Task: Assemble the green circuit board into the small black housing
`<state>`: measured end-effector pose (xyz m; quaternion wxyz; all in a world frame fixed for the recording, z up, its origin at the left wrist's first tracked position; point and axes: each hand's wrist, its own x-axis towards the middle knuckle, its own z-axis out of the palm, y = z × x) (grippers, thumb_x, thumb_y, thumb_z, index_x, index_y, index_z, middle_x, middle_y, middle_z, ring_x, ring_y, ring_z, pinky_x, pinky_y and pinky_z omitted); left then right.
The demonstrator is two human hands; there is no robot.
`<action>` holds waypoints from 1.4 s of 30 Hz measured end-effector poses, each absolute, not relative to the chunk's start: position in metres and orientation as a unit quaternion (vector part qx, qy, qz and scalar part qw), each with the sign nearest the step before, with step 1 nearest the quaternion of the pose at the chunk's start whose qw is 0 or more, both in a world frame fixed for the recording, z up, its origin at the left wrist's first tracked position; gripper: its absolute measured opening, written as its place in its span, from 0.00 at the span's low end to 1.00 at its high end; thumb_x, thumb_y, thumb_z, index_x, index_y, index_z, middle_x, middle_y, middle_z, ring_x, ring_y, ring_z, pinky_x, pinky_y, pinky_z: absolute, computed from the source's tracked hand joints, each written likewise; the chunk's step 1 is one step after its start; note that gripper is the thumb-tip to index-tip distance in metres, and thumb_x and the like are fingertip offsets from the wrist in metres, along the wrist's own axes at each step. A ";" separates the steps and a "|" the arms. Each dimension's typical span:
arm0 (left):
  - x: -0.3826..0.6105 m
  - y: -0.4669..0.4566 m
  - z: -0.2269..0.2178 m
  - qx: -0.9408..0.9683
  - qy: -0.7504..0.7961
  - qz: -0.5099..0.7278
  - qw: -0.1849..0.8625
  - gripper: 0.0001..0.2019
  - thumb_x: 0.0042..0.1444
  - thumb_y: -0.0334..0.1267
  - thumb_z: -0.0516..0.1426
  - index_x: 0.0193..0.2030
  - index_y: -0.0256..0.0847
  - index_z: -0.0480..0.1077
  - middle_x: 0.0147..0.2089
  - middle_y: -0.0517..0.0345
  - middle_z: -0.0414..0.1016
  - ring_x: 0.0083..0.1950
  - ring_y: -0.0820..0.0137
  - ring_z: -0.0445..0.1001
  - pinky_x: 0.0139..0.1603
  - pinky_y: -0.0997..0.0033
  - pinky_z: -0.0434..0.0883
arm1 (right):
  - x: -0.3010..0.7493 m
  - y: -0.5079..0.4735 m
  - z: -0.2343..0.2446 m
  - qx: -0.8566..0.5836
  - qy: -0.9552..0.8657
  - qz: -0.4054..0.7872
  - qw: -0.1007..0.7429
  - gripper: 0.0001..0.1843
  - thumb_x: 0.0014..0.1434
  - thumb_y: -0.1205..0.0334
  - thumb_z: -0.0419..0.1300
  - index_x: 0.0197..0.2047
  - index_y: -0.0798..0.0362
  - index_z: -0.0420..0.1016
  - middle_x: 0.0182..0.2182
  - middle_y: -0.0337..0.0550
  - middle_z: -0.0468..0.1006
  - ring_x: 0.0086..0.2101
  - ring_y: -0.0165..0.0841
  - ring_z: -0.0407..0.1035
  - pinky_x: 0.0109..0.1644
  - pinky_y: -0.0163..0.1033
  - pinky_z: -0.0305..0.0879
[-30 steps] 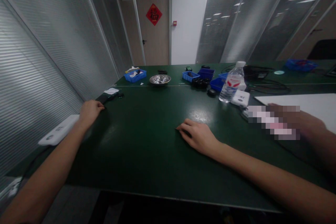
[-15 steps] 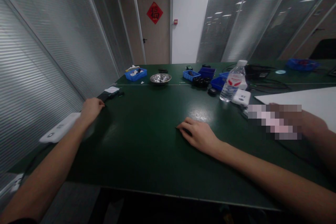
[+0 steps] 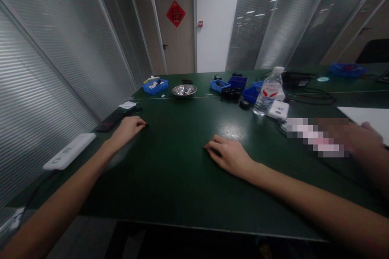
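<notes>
My left hand (image 3: 127, 129) lies palm down on the green table (image 3: 170, 178), fingers loosely stretched to the right and holding nothing. A dark phone (image 3: 110, 121) lies just to its left, near the table's edge, apart from the hand. My right hand (image 3: 231, 156) rests palm down in the middle of the table with its fingers slightly bent and apart. Only a dark shadow shows under them. Another person's hand (image 3: 361, 137) lies at the right by a white sheet (image 3: 369, 115).
A white power strip (image 3: 68, 151) sits at the left edge. Farther back stand a water bottle (image 3: 267, 92), a white box (image 3: 278, 110), a steel bowl (image 3: 184, 90), several blue bins (image 3: 155, 85) and black cables (image 3: 310, 96).
My left hand has slid to the right, off the dark phone and further onto the table. My right hand has not moved. The view has shifted slightly.
</notes>
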<state>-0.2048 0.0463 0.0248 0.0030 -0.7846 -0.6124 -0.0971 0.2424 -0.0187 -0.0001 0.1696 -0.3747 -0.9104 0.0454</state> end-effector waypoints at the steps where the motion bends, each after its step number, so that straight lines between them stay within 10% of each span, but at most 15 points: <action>1: -0.184 0.040 0.026 -0.808 -0.580 -0.105 -0.013 0.14 0.67 0.38 0.55 0.53 0.40 0.79 0.52 0.50 0.79 0.51 0.60 0.77 0.55 0.61 0.72 | 0.242 -0.019 0.001 -0.373 -0.911 0.045 0.168 0.14 0.71 0.61 0.54 0.55 0.47 0.76 0.45 0.43 0.76 0.38 0.33 0.72 0.38 0.37 0.64; 16: -0.026 -0.031 0.004 -0.875 -0.318 -0.304 -0.202 0.18 0.67 0.22 0.49 0.53 0.41 0.77 0.53 0.52 0.78 0.55 0.67 0.76 0.60 0.62 0.73 | 0.243 -0.020 0.006 -0.326 -0.932 0.039 0.155 0.13 0.71 0.62 0.53 0.54 0.49 0.75 0.44 0.45 0.74 0.38 0.32 0.71 0.38 0.36 0.62; 42: -0.028 -0.034 0.011 -0.872 -0.397 -0.236 -0.163 0.13 0.71 0.39 0.52 0.59 0.42 0.70 0.52 0.53 0.75 0.51 0.64 0.73 0.52 0.62 0.72 | 0.249 -0.012 0.003 -0.382 -0.907 0.014 0.178 0.14 0.70 0.61 0.55 0.54 0.46 0.78 0.44 0.42 0.77 0.39 0.32 0.72 0.38 0.37 0.62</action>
